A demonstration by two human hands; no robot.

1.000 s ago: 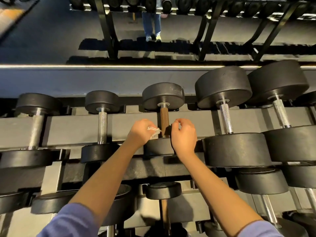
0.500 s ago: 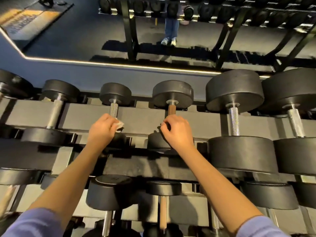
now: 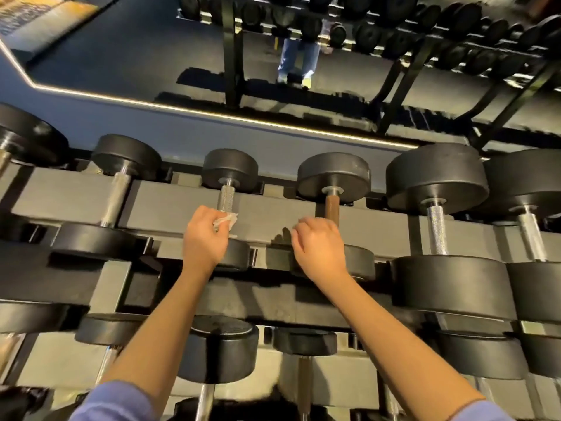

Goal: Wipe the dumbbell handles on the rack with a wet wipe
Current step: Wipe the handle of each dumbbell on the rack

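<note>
The room is dim, with warm light falling from above. A thin bright light strip (image 3: 230,116) glows along the wall. The silver handle (image 3: 437,230) sparkles. The right hand (image 3: 318,247) throws a small dark shadow on the rack (image 3: 176,202). Straight lines bend near the edges, and the corners look smeared.

We see both arms clad in plain periwinkle-blue cloth only near the elbows; the left sleeve (image 3: 118,402) shows a broad, smooth stretch of fabric with a rounded cuff edge; the right sleeve (image 3: 485,413) shows only a narrow strip at the lower corner; beyond the cuffs the forearms (image 3: 158,326) run bare to the left hand (image 3: 205,238) and right hand (image 3: 318,247).
</note>
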